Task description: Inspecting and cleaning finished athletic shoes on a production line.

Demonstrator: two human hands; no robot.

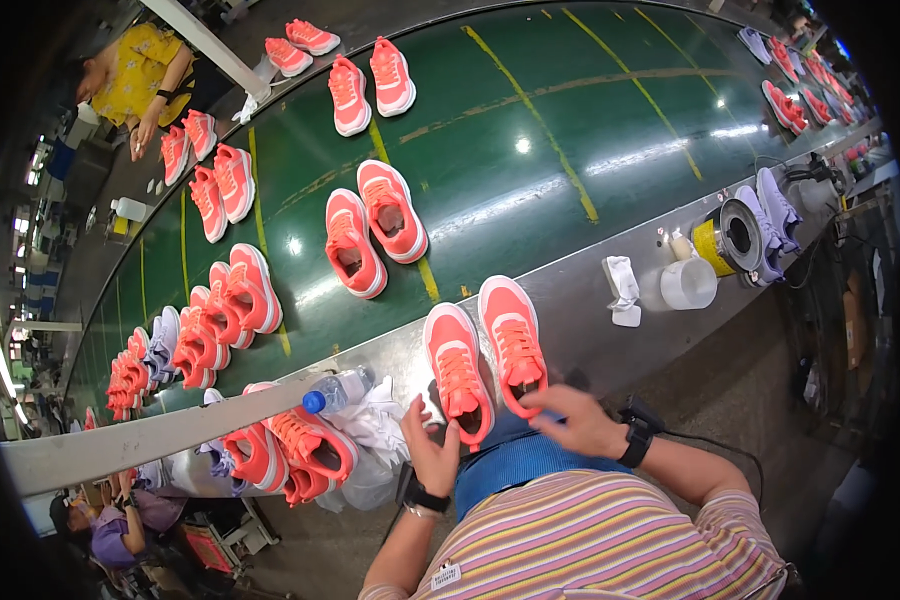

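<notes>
Two coral-pink sneakers with white soles stand side by side at the near edge of the metal ledge, toes pointing away from me. My left hand (432, 455) is at the heel of the left sneaker (458, 368), its fingers apart and the thumb close to the heel. My right hand (578, 422) reaches to the heel of the right sneaker (513, 338), fingers stretched out. Whether the fingertips touch that heel I cannot tell. Neither hand grips a shoe.
A green conveyor belt (490, 200) carries several pairs of coral sneakers, one pair (378, 228) straight ahead. On the ledge are a white cloth (622, 290), a white tub (688, 285), a yellow-banded can (712, 248) and lilac sneakers (770, 225). Left lies a blue-capped bottle (342, 389). Other people work beyond.
</notes>
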